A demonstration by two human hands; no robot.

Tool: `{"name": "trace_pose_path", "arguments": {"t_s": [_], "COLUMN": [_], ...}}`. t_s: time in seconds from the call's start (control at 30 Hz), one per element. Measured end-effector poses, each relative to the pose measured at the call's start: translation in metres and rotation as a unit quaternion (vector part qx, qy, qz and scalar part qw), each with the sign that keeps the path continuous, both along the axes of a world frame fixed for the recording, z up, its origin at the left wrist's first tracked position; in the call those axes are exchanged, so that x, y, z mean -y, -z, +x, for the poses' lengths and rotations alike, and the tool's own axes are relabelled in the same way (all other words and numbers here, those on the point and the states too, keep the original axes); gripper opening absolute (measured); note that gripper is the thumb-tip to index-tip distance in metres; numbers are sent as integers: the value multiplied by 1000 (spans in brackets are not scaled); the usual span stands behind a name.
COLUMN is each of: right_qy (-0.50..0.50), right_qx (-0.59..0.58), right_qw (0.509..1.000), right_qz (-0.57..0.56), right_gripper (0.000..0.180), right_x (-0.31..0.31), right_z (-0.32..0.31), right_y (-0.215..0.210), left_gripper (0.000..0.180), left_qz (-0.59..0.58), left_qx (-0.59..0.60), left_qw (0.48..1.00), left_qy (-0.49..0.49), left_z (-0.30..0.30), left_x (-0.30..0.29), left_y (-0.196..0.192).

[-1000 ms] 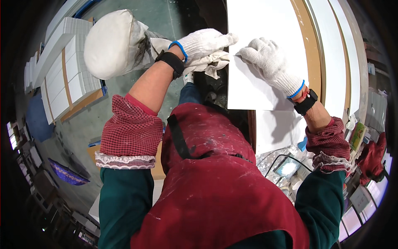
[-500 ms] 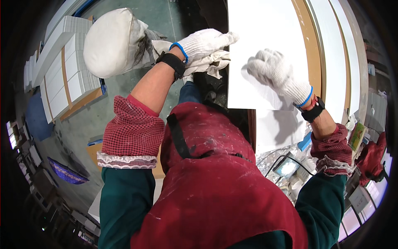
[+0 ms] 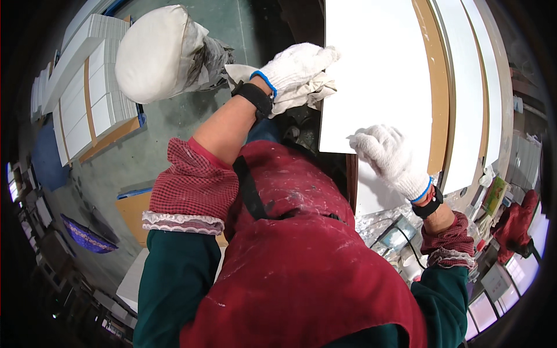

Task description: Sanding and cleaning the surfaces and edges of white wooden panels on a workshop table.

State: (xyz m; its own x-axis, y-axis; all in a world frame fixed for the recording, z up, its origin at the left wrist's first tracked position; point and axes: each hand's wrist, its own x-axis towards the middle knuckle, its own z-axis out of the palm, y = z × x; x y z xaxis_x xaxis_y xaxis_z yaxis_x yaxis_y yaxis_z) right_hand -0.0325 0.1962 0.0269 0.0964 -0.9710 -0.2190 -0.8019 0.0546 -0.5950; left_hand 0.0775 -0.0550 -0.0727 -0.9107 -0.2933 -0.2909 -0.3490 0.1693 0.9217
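White knit gloves with blue cuffs cover both hands. My left hand (image 3: 296,66) is closed on a crumpled off-white cloth (image 3: 301,95), which hangs beneath it beside the left edge of a large white board (image 3: 377,64). My right hand (image 3: 389,156) is at the board's near right part, over its near edge, with fingers curled together. A small tip pokes out at those fingers, too small to name. Under the near end of that board, another white sheet (image 3: 371,188) shows, partly shaded by the right hand.
Brown board strips (image 3: 435,75) and further white boards (image 3: 461,87) run along the right. At the far left stand a stuffed white sack (image 3: 151,55) and strapped stacks of white boards (image 3: 93,93). Bottom right holds clutter with a black cable (image 3: 412,246).
My right hand has come back toward me, from the board's middle to its near edge. My left hand has shifted slightly right with the cloth.
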Motion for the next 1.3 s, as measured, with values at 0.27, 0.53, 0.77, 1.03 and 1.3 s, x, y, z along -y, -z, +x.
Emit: {"name": "trace_pose_path", "arguments": {"t_s": [0.27, 0.53, 0.77, 1.03, 1.3], "right_qy": [-54, -11, 43, 34, -26], "right_qx": [-87, -112, -119, -100, -97], "right_qw": [993, 991, 991, 989, 995], "right_qz": [-51, -72, -53, -105, -27], "right_gripper": [30, 25, 24, 26, 30], "right_x": [8, 11, 22, 24, 12], "right_z": [8, 6, 0, 0, 6], "right_y": [12, 27, 28, 27, 23], "left_gripper": [58, 55, 54, 56, 57], "left_qz": [240, 220, 329, 256, 248], "left_qx": [22, 25, -4, 8, 1], "left_qw": [968, 971, 941, 964, 966], "left_qy": [-75, -91, -85, -72, -70], "left_z": [2, 3, 3, 1, 2], "left_x": [-15, -18, -22, -18, -17], "left_y": [-13, -27, -26, -23, -19]}}
